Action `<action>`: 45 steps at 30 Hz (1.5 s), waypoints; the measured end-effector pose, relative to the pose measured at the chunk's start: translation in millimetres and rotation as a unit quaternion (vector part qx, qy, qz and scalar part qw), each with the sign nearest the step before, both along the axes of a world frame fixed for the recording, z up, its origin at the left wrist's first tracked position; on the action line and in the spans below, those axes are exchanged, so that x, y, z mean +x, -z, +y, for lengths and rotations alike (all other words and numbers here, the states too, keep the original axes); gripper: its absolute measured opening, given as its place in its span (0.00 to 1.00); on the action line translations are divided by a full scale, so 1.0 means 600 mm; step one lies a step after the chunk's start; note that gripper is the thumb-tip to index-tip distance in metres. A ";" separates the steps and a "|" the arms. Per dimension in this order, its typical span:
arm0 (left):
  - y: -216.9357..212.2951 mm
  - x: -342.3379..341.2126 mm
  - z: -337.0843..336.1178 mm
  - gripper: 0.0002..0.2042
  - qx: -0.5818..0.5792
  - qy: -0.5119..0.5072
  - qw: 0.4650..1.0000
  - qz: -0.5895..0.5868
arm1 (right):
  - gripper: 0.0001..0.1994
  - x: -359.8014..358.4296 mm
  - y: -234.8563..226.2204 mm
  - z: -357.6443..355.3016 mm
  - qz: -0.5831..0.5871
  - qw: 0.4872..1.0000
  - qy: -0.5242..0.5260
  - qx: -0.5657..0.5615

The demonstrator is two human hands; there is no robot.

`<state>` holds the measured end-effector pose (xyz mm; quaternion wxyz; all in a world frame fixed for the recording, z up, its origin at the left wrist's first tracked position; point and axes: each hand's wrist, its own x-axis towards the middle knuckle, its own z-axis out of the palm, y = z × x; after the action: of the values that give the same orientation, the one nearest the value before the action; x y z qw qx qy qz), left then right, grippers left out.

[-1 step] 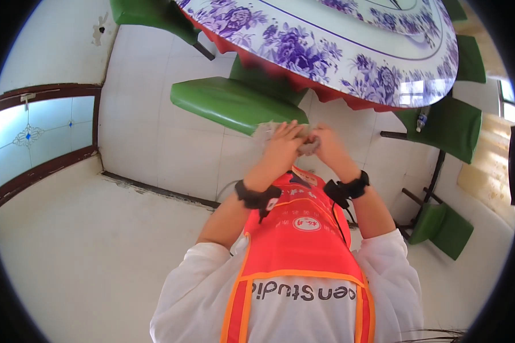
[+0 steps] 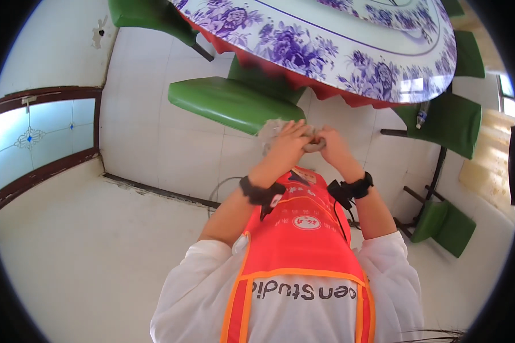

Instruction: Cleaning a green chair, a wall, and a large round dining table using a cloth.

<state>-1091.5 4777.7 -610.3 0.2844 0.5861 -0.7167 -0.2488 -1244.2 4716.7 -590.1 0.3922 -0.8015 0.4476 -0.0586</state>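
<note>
Both my hands are together over the near end of a green chair seat (image 2: 234,103). Between them is a grey crumpled cloth (image 2: 315,146), bunched into a thick roll near the right fingers. Its paler loose part (image 2: 270,131) spreads out left of my left hand. My left hand (image 2: 289,147) lies over the cloth with its fingers pressed together on it. My right hand (image 2: 334,148) pinches the rolled end, fingers curled and thumb side toward the left hand. Part of the cloth is hidden under the left fingers.
A round table (image 2: 303,48) with a purple floral top and red skirt stands ahead. More green chairs (image 2: 449,123) surround it, one with a small bottle (image 2: 422,117) on it. A low green chair (image 2: 443,227) is at right. A framed glass panel (image 2: 40,140) is at left.
Both hands and the grey cloth have shifted slightly to the right. The grip on the cloth looks the same.
</note>
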 end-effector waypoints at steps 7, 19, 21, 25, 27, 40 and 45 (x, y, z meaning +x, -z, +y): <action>-0.028 -0.179 0.022 0.17 0.224 0.217 0.948 0.057 | 0.05 -0.215 -0.024 0.122 0.009 0.995 0.097 -0.014; -0.142 -0.480 0.072 0.16 0.305 0.218 0.891 0.257 | 0.24 -0.571 -0.083 0.311 -0.175 0.909 0.356 -0.124; -0.156 -0.546 0.072 0.16 0.316 0.248 0.878 0.258 | 0.30 -0.619 -0.078 0.339 -0.285 0.796 0.517 -0.135; -0.152 -0.665 0.047 0.16 0.334 0.332 0.839 0.272 | 0.34 -0.711 -0.033 0.377 -0.424 0.657 0.620 -0.061; -0.147 -0.707 0.041 0.17 0.409 0.325 0.794 0.310 | 0.31 -0.737 0.003 0.389 -0.600 0.487 0.632 0.052; -0.117 -1.000 -0.174 0.15 0.368 0.479 0.759 0.243 | 0.15 -0.935 -0.009 0.210 -0.468 0.598 0.648 0.057; -0.157 -1.141 -0.258 0.15 0.299 0.540 0.755 0.220 | 0.12 -1.064 -0.061 0.116 -0.306 0.693 0.650 -0.063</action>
<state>-1775.9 4623.0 -516.0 0.0630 0.0858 -0.7212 -0.6845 -1882.5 4786.5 -553.2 0.3208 -0.2713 0.7069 -0.5690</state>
